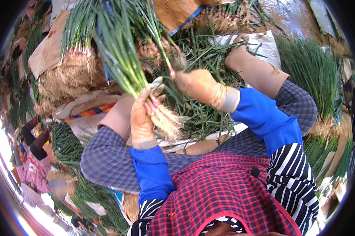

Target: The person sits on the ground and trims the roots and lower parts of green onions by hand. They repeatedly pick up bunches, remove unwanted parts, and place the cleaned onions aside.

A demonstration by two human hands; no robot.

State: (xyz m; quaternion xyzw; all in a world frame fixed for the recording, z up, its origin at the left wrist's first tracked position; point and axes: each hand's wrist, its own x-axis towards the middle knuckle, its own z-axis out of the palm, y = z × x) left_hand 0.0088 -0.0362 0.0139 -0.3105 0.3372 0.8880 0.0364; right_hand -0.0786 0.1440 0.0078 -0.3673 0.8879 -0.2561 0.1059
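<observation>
My gloved left hand (pixel 142 118) is closed around a bunch of green onions (pixel 127 70). Their pale roots (pixel 167 122) hang toward my lap and the long green leaves point away from me. In my gloved right hand (pixel 199 88), beside the bunch, is a single green onion (pixel 165 56), gripped near its reddish bulb end. That hand is slightly blurred. Loose green leaves (pixel 204 118) lie in a heap between my legs, under both hands. Just past my hands, more onions with reddish bulbs (pixel 149 53) are partly hidden by the held leaves.
Stacked green onions with thick roots (pixel 74 70) stand at the far left. Another tall bundle (pixel 310 76) is on the right. A white sheet (pixel 263 44) lies under my far foot. At the left edge, another person (pixel 37 174) sits among more onions.
</observation>
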